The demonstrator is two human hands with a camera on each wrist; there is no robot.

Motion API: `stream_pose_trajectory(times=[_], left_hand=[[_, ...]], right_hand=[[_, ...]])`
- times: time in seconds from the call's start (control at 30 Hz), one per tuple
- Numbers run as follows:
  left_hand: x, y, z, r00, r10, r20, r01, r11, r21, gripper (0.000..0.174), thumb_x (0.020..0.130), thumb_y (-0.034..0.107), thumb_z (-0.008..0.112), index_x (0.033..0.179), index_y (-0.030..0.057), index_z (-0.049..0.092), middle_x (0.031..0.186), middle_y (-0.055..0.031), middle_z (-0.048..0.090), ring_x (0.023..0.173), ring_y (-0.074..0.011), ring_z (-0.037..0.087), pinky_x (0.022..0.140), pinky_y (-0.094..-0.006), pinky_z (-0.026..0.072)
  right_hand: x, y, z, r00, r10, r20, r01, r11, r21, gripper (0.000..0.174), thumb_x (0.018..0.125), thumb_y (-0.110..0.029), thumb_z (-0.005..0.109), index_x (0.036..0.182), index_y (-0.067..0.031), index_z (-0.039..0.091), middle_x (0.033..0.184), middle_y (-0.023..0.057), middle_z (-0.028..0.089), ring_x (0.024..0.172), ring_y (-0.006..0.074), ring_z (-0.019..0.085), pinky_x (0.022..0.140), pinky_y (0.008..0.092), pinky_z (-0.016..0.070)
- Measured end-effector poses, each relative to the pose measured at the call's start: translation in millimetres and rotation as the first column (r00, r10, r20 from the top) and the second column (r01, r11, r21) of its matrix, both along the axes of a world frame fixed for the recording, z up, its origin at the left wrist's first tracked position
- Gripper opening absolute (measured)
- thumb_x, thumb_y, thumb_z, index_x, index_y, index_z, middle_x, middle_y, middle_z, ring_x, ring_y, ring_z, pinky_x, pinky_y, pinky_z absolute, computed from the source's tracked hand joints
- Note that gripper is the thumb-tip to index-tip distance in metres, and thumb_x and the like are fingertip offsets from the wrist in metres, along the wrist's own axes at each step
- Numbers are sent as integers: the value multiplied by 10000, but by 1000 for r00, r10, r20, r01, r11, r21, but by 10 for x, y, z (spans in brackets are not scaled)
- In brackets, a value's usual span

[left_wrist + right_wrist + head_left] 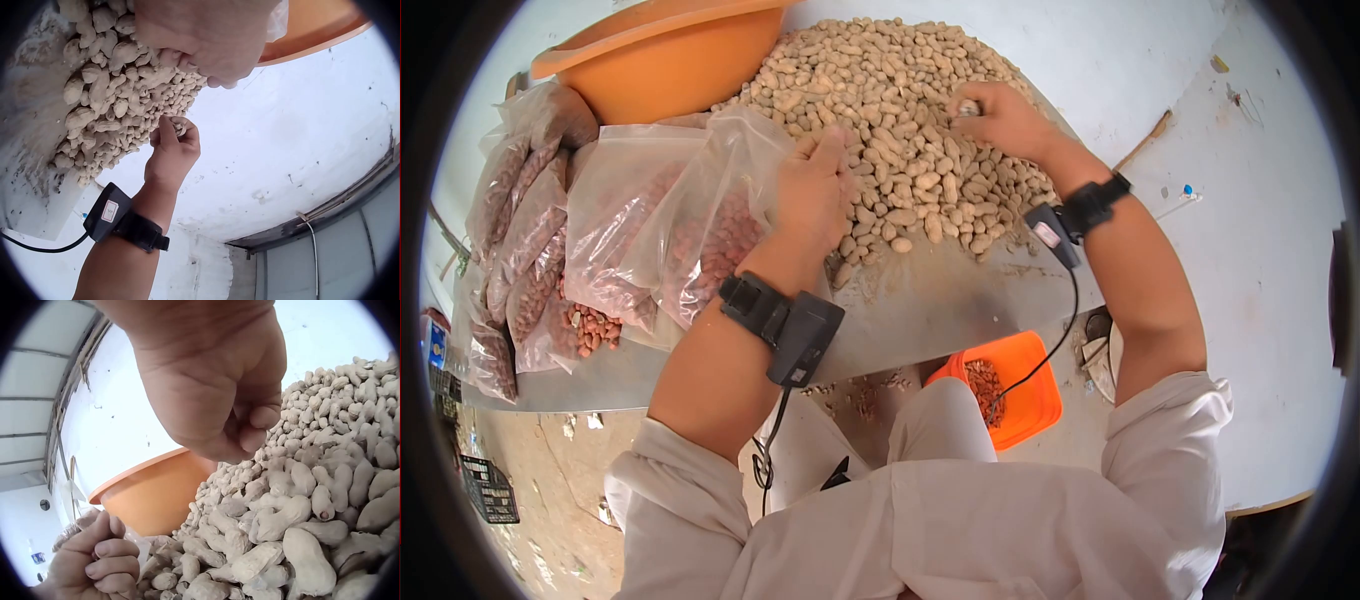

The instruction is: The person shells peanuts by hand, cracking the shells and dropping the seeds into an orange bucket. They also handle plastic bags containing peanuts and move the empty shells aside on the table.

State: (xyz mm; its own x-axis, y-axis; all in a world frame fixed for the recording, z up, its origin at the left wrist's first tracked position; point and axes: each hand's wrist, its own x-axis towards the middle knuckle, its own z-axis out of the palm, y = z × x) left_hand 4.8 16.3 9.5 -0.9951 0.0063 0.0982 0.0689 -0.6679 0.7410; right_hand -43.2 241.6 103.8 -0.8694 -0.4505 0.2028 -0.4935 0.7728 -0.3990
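Observation:
A large heap of unshelled peanuts (900, 130) covers the back of the metal table (900, 300). Over its right part, my right hand (1005, 122) pinches a pale peanut (968, 107) between thumb and fingers; that peanut (179, 129) also shows in the left wrist view. At the heap's left edge, beside the plastic bags, is my left hand (815, 185), blurred in the head view. The right wrist view shows this left hand (103, 565) with curled fingers and the thumb against them, a small reddish kernel (95, 555) partly hidden in its grip.
Clear bags of red peanut kernels (720, 235) fill the table's left side, with loose kernels (592, 330) at their front. An orange basin (670, 70) stands behind them. Below the table edge sits an orange bucket (1040, 385) holding reddish bits. A cable (1060, 340) hangs from the right wrist.

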Motion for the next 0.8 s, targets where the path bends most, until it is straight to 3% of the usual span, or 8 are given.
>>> stream_pose_trajectory(times=[0.1,0.17,0.37,0.5,0.57,0.6,0.7,0.8], left_hand=[[-18,-21,-17,1000,1,-9,-1,1000,-30,163,920,199,526,880,41,543,601,32,421,480,-65,337,438,-211,290],[-3,-8,-24,1000,6,-18,-7,998,-57,160,919,193,526,884,38,544,601,30,425,481,-65,345,438,-212,291],[-11,17,-73,998,-39,-53,38,999,-20,144,917,161,525,920,21,556,619,24,435,490,-71,361,438,-212,289],[19,34,-50,999,-24,-46,22,999,-33,142,912,132,524,976,10,559,632,18,434,496,-71,351,444,-208,286],[67,44,-13,999,-5,-44,3,999,-45,150,909,121,525,1003,8,557,634,18,428,497,-71,343,447,-205,285],[71,41,2,999,-12,-38,10,999,-33,146,909,120,525,1001,11,557,632,18,423,496,-70,339,447,-205,284],[74,36,4,999,-42,-19,42,999,-5,135,909,123,525,988,19,557,625,23,406,494,-68,327,446,-204,279],[47,38,-3,995,-95,-9,95,995,19,115,905,135,539,953,33,561,615,30,404,484,-66,330,435,-206,273]], right_hand=[[621,274,32,975,41,218,13,970,-244,69,811,-94,613,862,-70,575,648,6,557,487,59,485,461,220,384],[1011,561,-27,941,93,324,0,961,-276,80,808,-97,619,850,-49,570,637,0,553,503,59,492,464,203,383],[2088,1467,-674,729,-243,640,421,897,-139,61,782,-74,625,787,-39,576,631,-10,551,491,57,487,449,206,383],[2484,2062,-1404,616,-516,595,549,823,145,217,732,-112,669,893,13,594,704,68,564,560,130,568,514,264,467],[2659,2459,-1739,874,-430,228,360,886,292,276,730,-124,676,948,20,588,768,85,568,617,141,590,570,278,485],[2652,2551,-1802,947,-319,36,282,879,385,305,729,-131,679,975,24,585,799,93,571,645,147,600,598,285,494],[2458,2137,-1235,694,-499,519,496,854,158,292,744,-104,662,1002,10,585,863,82,578,691,131,589,624,268,477],[2202,1514,-653,787,-267,556,365,928,-71,274,780,-21,616,1047,15,568,926,39,579,728,112,559,651,250,468]])
